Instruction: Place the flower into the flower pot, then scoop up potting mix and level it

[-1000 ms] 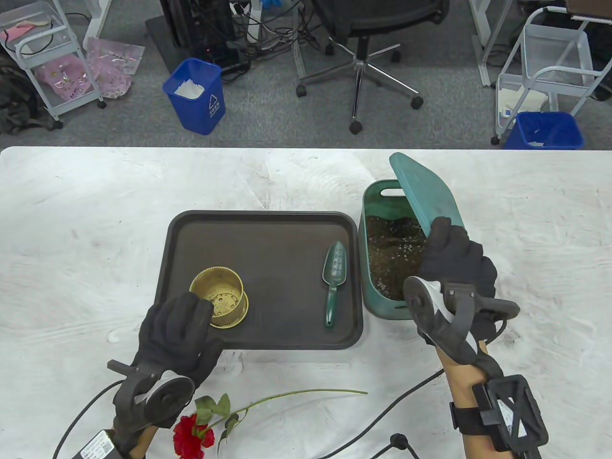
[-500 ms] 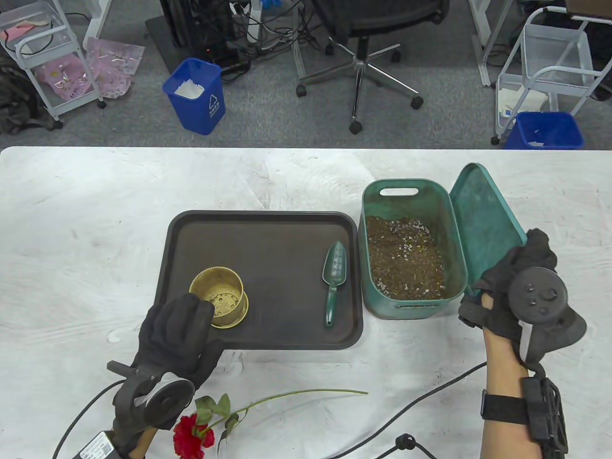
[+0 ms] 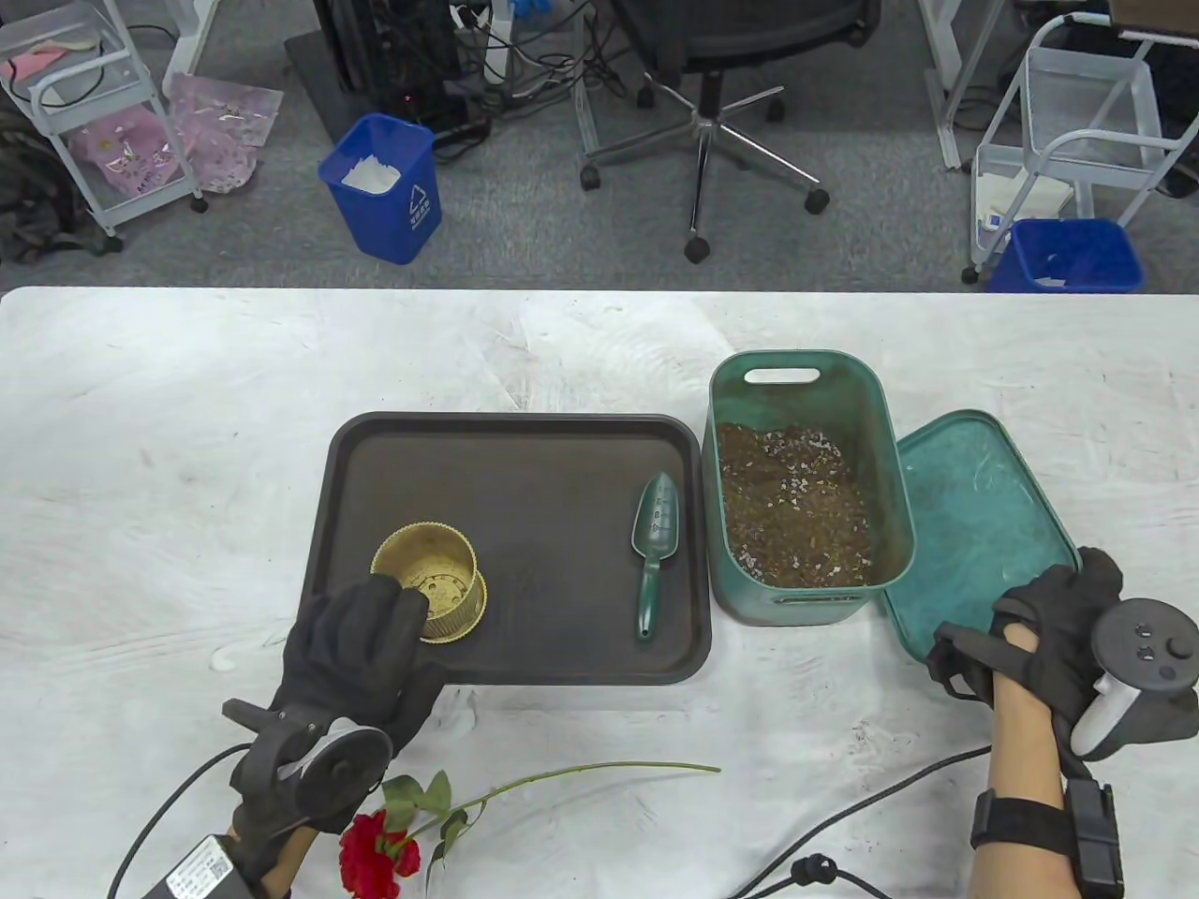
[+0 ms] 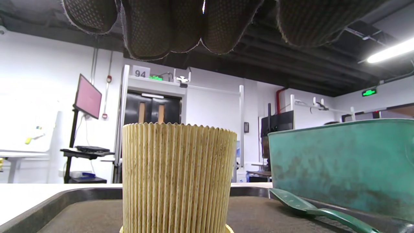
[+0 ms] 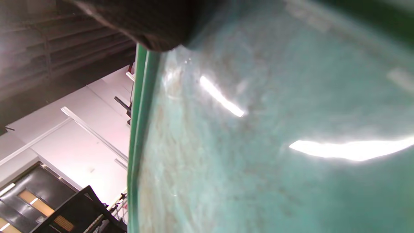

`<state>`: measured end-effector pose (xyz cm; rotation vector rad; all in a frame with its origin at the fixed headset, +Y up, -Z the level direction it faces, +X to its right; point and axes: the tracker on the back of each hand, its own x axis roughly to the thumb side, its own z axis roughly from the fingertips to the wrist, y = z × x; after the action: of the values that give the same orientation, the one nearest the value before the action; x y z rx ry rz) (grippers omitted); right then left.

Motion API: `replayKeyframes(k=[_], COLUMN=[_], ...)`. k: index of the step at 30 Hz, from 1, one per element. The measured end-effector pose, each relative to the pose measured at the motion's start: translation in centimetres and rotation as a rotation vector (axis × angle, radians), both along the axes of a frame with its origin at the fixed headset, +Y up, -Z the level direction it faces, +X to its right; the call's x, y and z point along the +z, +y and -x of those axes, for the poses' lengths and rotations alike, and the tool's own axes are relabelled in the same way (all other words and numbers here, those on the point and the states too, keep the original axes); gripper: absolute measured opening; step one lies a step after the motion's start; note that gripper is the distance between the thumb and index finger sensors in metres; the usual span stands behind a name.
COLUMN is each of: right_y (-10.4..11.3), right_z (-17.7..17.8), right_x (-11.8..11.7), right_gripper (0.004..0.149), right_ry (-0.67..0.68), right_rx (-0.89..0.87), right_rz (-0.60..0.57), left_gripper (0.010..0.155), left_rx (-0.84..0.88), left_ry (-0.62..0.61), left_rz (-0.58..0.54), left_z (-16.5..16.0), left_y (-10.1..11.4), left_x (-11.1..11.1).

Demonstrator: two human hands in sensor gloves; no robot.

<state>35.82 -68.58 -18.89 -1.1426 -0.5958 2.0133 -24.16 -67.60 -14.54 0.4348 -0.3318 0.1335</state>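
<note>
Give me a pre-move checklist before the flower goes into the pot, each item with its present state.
1. Flower pot upright on the tray: ok.
2. Pot has room for the stem: ok, nothing shows inside it.
3. Left hand steadying the pot: cannot tell; fingers reach its near rim, contact unclear.
4. Right hand free to pick up: not ok, it grips the lid.
5. Flower reachable: ok, on the table near the left wrist.
6. Potting mix uncovered, trowel on tray: ok.

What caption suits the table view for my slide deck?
Right hand lays the bin's lid beside the soil bin; left hand at the pot; flower waits on the table.
</note>
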Motion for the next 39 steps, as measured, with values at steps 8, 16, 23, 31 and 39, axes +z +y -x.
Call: replayKeyframes(k=[8,16,23,31,39], right_y=[-2.3,-2.9,2.4,13.0,11.2], right_z=[-1.3,-1.3,2.6,14.1,28.2], right_x=[0.5,1.1,-0.7,-0.2,4.4], right_gripper=[0.054,0.057,0.057,0.056,0.050], right_ry=[-0.015,-0.005,0.174,0.568,1.217], right_rx=[0.046,0.164,0.317,0.633,0.944], right_rz=[0.150,0.227,0.073,-0.317,-0.417], left_gripper=[0.069,0.069,0.069,0.069,0.068], left_rx=[0.004,-0.004,-0.004,0.002,0.006], left_ry=[0.007,-0.009,-0.010,0.007,0.023], left_rz=[0.005,-0.006,-0.009,-0.012,0.000], left_z=[0.2,0.0,0.0,0.3,0.6], left_y=[0.0,0.1,0.1,0.2,0.2], left_x=[-0.1,0.1,0.2,0.1,-0.1])
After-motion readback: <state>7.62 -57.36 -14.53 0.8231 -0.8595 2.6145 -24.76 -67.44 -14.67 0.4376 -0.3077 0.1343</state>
